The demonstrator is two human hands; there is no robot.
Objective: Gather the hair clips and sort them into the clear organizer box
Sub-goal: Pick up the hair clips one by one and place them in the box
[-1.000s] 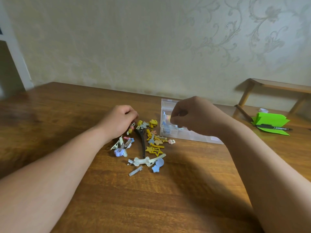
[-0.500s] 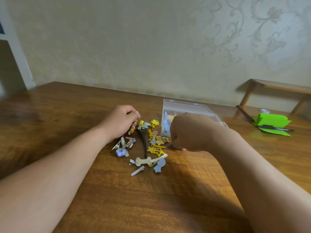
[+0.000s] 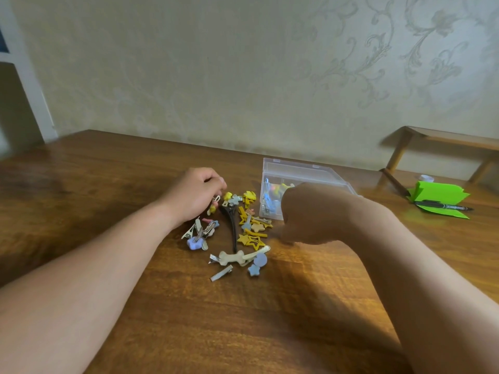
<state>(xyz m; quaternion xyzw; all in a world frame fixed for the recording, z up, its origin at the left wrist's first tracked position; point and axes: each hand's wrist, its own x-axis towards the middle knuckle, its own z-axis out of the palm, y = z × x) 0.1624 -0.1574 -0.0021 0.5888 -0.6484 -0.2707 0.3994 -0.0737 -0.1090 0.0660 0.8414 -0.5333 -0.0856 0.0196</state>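
Observation:
A pile of hair clips (image 3: 249,230) lies on the wooden table (image 3: 189,319): yellow stars, a long black clip (image 3: 232,228), a bone-shaped clip (image 3: 232,257), a blue star (image 3: 253,269) and a bare silver clip (image 3: 221,272). The clear organizer box (image 3: 297,168) stands open just behind the pile, with a few coloured clips inside. My left hand (image 3: 193,195) rests at the pile's left edge, fingers pinched on a small silver clip (image 3: 216,198). My right hand (image 3: 310,214) hangs curled in front of the box, its fingertips down at the pile's right edge and blurred.
A green folded paper (image 3: 442,193) with a black pen (image 3: 442,206) on it lies at the far right. Behind it stands a low wooden rack (image 3: 432,137). The wall runs close behind the table's far edge.
My right hand has come down from over the box to the table at the right edge of the pile. My left hand has stayed put.

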